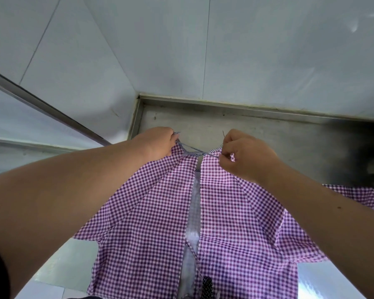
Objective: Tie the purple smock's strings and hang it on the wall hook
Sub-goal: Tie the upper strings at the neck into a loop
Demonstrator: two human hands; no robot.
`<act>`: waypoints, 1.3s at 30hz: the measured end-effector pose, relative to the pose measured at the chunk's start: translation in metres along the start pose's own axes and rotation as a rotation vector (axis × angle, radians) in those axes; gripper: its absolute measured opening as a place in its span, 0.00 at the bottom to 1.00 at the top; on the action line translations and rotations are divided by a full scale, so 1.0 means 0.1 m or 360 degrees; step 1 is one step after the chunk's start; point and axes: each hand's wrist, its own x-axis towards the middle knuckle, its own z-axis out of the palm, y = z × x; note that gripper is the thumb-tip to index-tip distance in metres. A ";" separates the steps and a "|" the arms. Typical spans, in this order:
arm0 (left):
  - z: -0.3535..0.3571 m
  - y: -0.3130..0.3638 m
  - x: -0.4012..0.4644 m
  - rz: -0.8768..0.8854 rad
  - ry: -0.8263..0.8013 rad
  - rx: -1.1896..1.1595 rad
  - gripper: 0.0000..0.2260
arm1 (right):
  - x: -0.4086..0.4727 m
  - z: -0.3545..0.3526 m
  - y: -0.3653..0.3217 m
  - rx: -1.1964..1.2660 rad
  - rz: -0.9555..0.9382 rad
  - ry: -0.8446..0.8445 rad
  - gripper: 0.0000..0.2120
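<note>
Pulling the neck strings apart w/ both hands: left hand and right hand sit either side of the collar gap, so the crossing point stays centred over the back opening. Left grip is closed round one string end, knuckles up; fingertips hidden, so exact pinch can't be told, prob. thumb and forefinger. Right grip is pinching the other end near the collar edge, fingers curled tight.

Purple smock lies flat, back side up, on the steel worktop, neck toward the far wall, hem toward the person. Laid flat so the fabric doesn't drag on the strings while tying, and the two back panels stay lined up w/ a narrow gap between.

Strings cross once between the hands; looks like the first half of a knot being drawn snug, bow not yet formed. Waist-level ties near the bottom edge are unclear. No hook in view, so hanging comes later.
</note>
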 end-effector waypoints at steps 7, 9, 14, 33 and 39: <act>-0.02 -0.01 0.03 -0.0182 -0.0046 -0.0196 0.20 | -0.01 0.10 0.11 -0.0191 0.0001 -0.0158 0.12; 0.01 0.00 0.04 -0.0214 -0.0142 -0.0029 0.22 | -0.01 0.11 0.11 -0.0168 0.0000 -0.0158 0.11; 0.08 0.06 -0.01 -0.0108 -0.0019 0.0251 0.19 | 0.02 0.10 0.07 -0.0101 0.0008 -0.0135 0.09; 0.08 0.52 -0.10 0.0146 -0.0358 -0.0558 0.13 | 0.12 0.19 -0.07 0.0275 0.0198 0.0009 0.20; 0.03 0.48 -0.15 -0.0100 -0.0344 -0.0830 0.13 | 0.25 0.32 -0.22 0.0227 0.0164 -0.0045 0.10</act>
